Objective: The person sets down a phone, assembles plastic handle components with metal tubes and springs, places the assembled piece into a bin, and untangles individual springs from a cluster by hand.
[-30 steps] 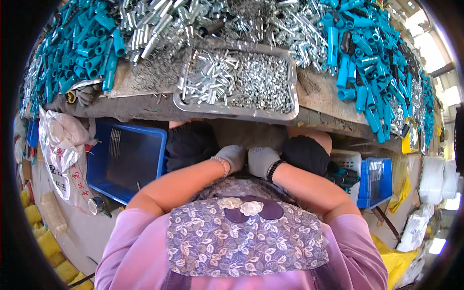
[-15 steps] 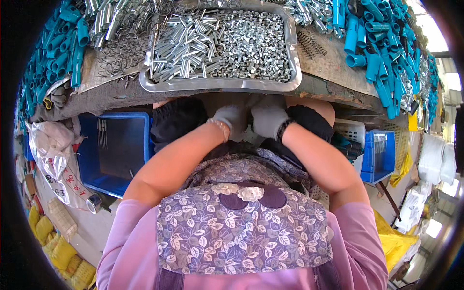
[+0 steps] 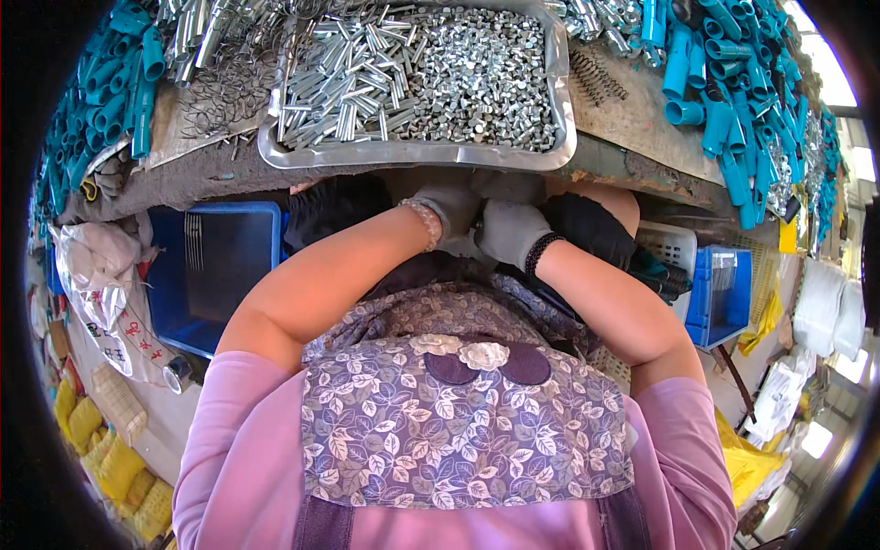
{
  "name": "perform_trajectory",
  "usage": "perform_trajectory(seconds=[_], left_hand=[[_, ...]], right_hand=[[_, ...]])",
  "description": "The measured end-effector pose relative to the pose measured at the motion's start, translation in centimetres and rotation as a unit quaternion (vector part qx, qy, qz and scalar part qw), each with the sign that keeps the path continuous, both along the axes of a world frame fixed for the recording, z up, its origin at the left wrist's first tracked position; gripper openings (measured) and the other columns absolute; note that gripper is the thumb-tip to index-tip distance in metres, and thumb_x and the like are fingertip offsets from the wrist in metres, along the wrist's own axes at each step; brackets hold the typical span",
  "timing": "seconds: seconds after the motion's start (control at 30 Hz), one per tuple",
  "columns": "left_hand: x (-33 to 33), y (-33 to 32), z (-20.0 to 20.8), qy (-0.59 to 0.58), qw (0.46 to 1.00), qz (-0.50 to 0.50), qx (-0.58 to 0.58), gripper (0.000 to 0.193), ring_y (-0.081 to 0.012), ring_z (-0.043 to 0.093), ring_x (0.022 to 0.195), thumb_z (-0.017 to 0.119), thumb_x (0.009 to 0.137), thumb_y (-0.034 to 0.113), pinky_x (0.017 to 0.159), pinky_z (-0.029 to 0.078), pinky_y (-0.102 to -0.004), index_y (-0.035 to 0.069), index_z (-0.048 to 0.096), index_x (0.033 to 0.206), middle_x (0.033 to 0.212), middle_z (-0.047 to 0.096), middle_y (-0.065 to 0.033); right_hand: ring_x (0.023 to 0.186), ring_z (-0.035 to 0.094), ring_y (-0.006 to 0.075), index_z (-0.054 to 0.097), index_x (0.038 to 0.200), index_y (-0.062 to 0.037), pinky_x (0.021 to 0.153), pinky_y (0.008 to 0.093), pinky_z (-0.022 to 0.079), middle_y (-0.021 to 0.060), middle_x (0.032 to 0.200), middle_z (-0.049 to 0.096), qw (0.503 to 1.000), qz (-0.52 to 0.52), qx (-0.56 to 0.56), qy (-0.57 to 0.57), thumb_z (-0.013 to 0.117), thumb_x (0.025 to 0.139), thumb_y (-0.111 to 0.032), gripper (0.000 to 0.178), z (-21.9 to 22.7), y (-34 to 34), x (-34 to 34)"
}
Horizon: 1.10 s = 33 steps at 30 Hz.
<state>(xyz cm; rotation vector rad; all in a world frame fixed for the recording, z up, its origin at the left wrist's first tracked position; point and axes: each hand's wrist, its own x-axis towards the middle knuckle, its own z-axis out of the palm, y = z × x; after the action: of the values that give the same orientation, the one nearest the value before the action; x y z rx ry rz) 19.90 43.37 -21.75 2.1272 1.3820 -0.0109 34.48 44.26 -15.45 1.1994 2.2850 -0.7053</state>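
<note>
"Along the bench's front edge (image 3: 202, 174), as the head view shows it, where do the hands lie?"

"Just below it, side by side: the left hand (image 3: 449, 209) and the right hand (image 3: 511, 234), both in grey gloves, between the dark-clothed left knee (image 3: 339, 206) and right knee (image 3: 591, 229)."

"And the fingers?"

"Turned away and partly hidden; whether spread, pressed together or pinching something, one cannot tell. A shaded grey form (image 3: 513, 188) just beyond the right hand cannot be identified."

"What bounds their room?"

"Bench and tray on the far side, the knees laterally, the leaf-patterned apron (image 3: 467, 440) on the near side. A narrow gap separates the wrists."

"Which containers are seen?"

"On the bench, just beyond the hands, the metal tray (image 3: 417, 156): long pins (image 3: 353, 78) occupy its left half, short studs (image 3: 490, 78) its right. Below, at left, a blue crate (image 3: 280, 247) with a slotted wall; at right, a white basket (image 3: 678, 240) with dark teal pieces (image 3: 662, 275), beside a second blue crate (image 3: 720, 316)."
</note>
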Motion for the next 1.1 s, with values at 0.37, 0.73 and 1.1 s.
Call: perform_trajectory(seconds=[0.37, 0.73, 1.1], left_hand=[[0.9, -1.0, -4.8, 0.052, 0.987, -0.126, -0.089, 0.083, -0.0302, 0.041, 0.139, 0.061, 0.078, 0.063, 0.117, 0.028, -0.0416, 0.011, 0.052, 0.142, 0.15, 0.047, -0.0149], [-2.2, 2.1, -2.3, 0.057, 0.98, -0.114, -0.153, 0.064, -0.0279, 0.044, 0.137, 0.064, 0.086, 0.044, 0.114, 0.033, -0.0393, 0.011, 0.053, 0.141, 0.149, 0.047, -0.0142], [-1.0, 0.3, -12.9, -0.067, 0.983, -0.162, -0.055, 0.059, -0.0239, 0.045, 0.138, 0.056, 0.094, 0.038, 0.116, 0.032, -0.0379, 0.015, 0.048, 0.147, 0.152, 0.046, -0.0109]], right_hand=[[0.116, 0.061, 0.031, 0.06, 0.125, -0.0031, 0.1, 0.0401, 0.047, 0.0215, 0.126, 0.062, 0.979, 0.193, -0.041, -0.051, 0.069, 0.079, -0.045, 0.063, 0.2, 2.4, -1.1], [0.122, 0.057, 0.0311, 0.058, 0.129, -0.0084, 0.105, 0.0406, 0.044, 0.0199, 0.134, 0.058, 0.998, -0.008, -0.021, 0.056, 0.066, 0.081, -0.057, 0.07, -4.6, 2.2, -3.3], [0.097, 0.07, 0.0362, 0.075, 0.102, -0.0047, 0.087, 0.0449, 0.053, 0.0213, 0.104, 0.072, 0.996, -0.012, -0.034, 0.081, 0.059, 0.084, -0.052, 0.052, -1.4, -0.6, -1.6]])
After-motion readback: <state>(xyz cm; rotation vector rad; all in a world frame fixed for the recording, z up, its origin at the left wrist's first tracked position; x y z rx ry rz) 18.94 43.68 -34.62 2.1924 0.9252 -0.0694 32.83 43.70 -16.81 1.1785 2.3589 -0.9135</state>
